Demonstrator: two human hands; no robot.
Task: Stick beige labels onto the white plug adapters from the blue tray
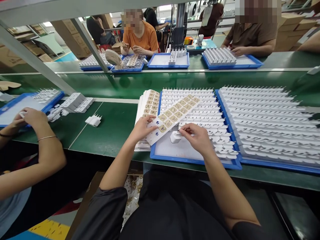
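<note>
My left hand (144, 128) is closed on the lower left end of a sticker sheet (180, 111) with rows of tan labels, thumb on top. Some label places near the thumb are bare. In my right hand (197, 136), a white plug charger (175, 137) is pinched at its pin end, just below the sheet. It is over a blue-rimmed tray (180, 159); whether it touches the tray floor I cannot tell. Rows of white plug chargers (195, 94), pins up, fill the tray's back and right side. A stack of sticker sheets (151, 104) lies left of the tray.
A second blue tray (277, 162) full of chargers adjoins on the right. One loose charger (93, 120) lies left on the green table (112, 131). A co-worker's hands (32, 116) are at the far left. Across the conveyor, people sit behind more trays (168, 65). A slanted metal post (37, 55) stands left.
</note>
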